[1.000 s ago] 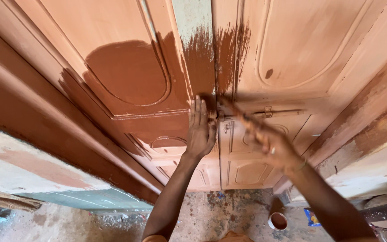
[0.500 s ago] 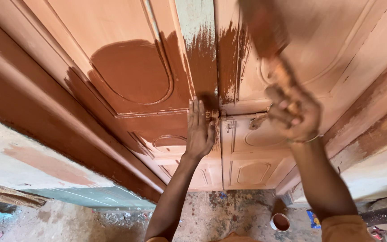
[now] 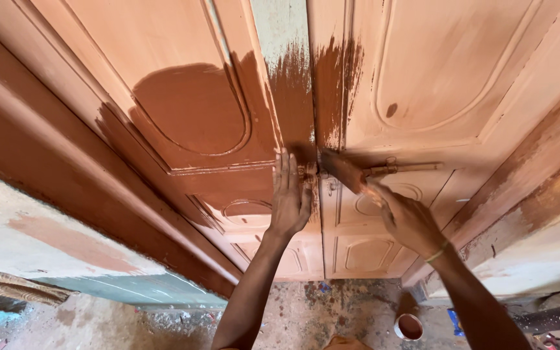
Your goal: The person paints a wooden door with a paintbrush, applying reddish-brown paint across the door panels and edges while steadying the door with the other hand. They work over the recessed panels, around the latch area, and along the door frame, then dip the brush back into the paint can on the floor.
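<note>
Wooden panelled double door: where I had brushed it the coat was a wet-looking, streaky red-brown; elsewhere a pale, matt, chalky primer. Brush in my right hand: bristles soaked dark with the same paint; metal bolt beside it, dull and smeared; my left hand lay flat on the smooth painted wood. Wall rough plaster, floor gritty and speckled, small pot glossy with paint inside.
</note>
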`<state>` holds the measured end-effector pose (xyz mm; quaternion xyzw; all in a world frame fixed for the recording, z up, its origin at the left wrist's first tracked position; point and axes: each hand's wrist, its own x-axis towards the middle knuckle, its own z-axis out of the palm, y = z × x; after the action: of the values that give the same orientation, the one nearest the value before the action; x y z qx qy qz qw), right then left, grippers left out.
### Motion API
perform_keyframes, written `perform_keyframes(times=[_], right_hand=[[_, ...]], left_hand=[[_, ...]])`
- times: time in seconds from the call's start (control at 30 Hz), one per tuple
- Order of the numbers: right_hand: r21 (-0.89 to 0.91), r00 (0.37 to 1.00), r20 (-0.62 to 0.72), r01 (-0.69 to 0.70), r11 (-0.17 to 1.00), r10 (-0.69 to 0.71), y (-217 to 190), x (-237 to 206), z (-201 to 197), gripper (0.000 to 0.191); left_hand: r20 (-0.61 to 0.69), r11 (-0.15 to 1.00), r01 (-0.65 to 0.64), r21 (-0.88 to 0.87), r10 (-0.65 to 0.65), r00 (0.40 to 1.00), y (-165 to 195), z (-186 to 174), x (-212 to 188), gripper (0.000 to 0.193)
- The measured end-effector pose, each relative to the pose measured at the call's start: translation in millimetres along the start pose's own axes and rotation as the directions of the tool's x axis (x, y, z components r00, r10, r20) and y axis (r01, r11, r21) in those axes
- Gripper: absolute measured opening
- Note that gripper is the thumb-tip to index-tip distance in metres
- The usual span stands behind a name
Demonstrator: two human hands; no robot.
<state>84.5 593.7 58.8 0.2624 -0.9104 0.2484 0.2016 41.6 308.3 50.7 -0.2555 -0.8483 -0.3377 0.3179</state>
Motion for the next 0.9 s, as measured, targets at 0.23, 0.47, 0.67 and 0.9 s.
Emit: perform_keyframes(times=[0.23,0.47,0.67,0.9], right_hand=[[-0.368,0.999,-0.021,-0.036,0.929,0.030,-28,34,-68,0.062],[-0.265,0.892,-0.433,0.010,0.964,-0.129,-40,42,-88,0.055],[-0.186,0.995,0.053,-0.073,0.980,0.084,-23,33,-55,0.062],[-0.224,1.000,0.015,0.025,0.974,-0.022,-28,37,-65,0.059]], left_hand=[[0.017,0.999,0.039,-0.009,-0.039,0.999,2,9,1,0.070],[0.002,0.999,0.034,-0.012,-0.034,0.999,4,10,0,0.070],[0.007,0.999,0.041,-0.013,-0.041,0.999,2,12,-3,0.070],[0.025,0.998,0.064,-0.012,-0.064,0.998,3,13,1,0.070]])
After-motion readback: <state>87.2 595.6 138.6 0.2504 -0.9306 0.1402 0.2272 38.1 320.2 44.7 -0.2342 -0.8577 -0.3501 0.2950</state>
